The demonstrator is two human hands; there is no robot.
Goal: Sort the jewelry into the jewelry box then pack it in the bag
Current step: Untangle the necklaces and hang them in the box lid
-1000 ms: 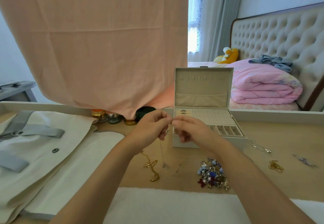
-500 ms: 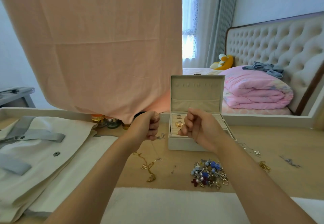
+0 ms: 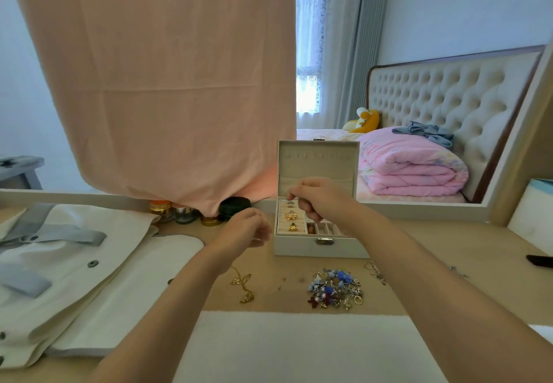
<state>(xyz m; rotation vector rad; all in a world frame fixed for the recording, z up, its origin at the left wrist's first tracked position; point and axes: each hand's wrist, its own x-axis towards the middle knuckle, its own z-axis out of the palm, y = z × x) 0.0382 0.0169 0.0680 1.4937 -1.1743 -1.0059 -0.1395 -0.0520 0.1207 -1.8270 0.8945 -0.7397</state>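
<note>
- On the light wooden counter (image 3: pixel 443 245), the cream rectangular jewelry box (image 3: pixel 299 247) stood open with its lid upright, in front of the mirror (image 3: pixel 419 53).
- Several gold rings (image 3: pixel 290 216) sat already in the padded rows at the left side of the box. One small compartment beside them showed something orange-brown, which I could not identify.
- The right hand (image 3: pixel 321 200) hovered over the open box with curled fingers. If it pinched a small piece, the view did not show it.
- The left hand (image 3: pixel 245 230) was just beside the left wall of the box, apart from the right one. It was blurred, with bent fingers, and I could not tell if it held anything.
- Much was left to sort: a heap of mixed colourful jewelry (image 3: pixel 335 288) lay near the front of the box, a gold necklace (image 3: pixel 244 288) lay to the left of the heap, and a thin silver chain (image 3: pixel 375 273) to its right.
- The cream fabric bag with grey straps (image 3: pixel 59 263) lay flat at the left end of the counter, well apart from the box.
- By my judgement the sorting was in an early part. Closing the box and packing it into the bag were not yet begun.
</note>
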